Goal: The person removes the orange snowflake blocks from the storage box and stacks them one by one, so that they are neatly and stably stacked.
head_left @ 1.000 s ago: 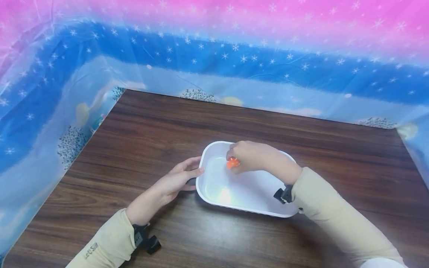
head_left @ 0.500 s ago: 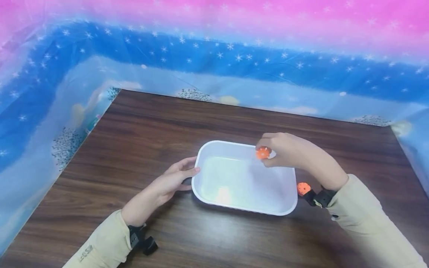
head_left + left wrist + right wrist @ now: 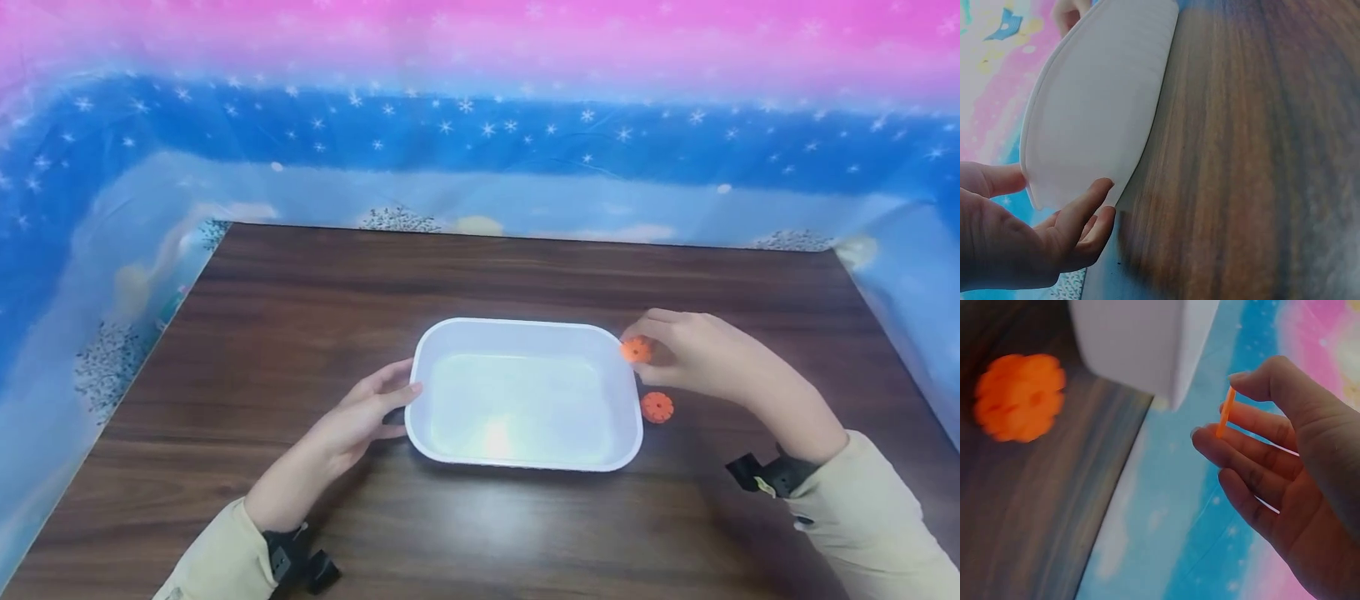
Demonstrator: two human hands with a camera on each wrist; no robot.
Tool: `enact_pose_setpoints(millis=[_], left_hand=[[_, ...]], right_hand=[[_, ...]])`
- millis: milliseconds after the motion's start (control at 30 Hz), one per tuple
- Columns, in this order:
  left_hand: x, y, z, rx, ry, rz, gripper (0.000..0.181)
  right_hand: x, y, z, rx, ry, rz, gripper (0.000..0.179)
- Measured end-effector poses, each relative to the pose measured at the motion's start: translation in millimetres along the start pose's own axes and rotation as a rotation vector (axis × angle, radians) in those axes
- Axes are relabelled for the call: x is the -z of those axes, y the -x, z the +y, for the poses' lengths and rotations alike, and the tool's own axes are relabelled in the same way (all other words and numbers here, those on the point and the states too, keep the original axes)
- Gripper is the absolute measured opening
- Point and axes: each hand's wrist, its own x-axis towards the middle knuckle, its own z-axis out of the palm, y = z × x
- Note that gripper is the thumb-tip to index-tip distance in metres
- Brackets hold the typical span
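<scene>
A white rectangular plastic basin (image 3: 517,408) with rounded corners stands on the table. My left hand (image 3: 356,421) grips its left end, thumb over the rim and fingers against the outer wall, as the left wrist view also shows. Just past the right rim, my right hand (image 3: 701,354) pinches an orange notched disc (image 3: 636,350) between thumb and fingertips. Seen edge-on in the right wrist view, that disc (image 3: 1227,412) is thin. A second orange disc (image 3: 657,407), with a scalloped edge and small holes, lies on the table beside the basin's right end, below my right hand.
The dark wood-grain table (image 3: 300,283) extends around the basin on all sides. A pink and blue snowflake-printed cloth (image 3: 480,142) hangs behind it and along its sides. Black camera mounts (image 3: 772,475) sit on both wrists.
My right hand has carried the orange disc from over the basin's inside rightward past its right rim. The second disc has come into view. My left hand keeps its hold.
</scene>
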Motion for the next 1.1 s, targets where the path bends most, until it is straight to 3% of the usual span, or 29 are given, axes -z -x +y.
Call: enact_pose_setpoints(millis=[300,633,867,1100], left_hand=[[8.4,8.6,-3.4,-0.002,-0.002,-0.004,0.059],[4.8,5.9,-3.0,0.003,0.011,-0.021,0.060],[2.4,5.5,0.4,-0.014,0.003,-0.031,0.062],[-0.3,4.9,3.2,-0.014,0.003,-0.041,0.063]], right_hand=[[-23.2,17.8,13.1,0.039,0.012,0.048,0.028],[-46.2,34.2,26.4,0.122,0.112,0.133,0.031],[-54.9,44.6,31.0,0.117,0.110,0.147,0.026],[-58.0,49.8,31.1,0.029,0.115,0.083,0.034]])
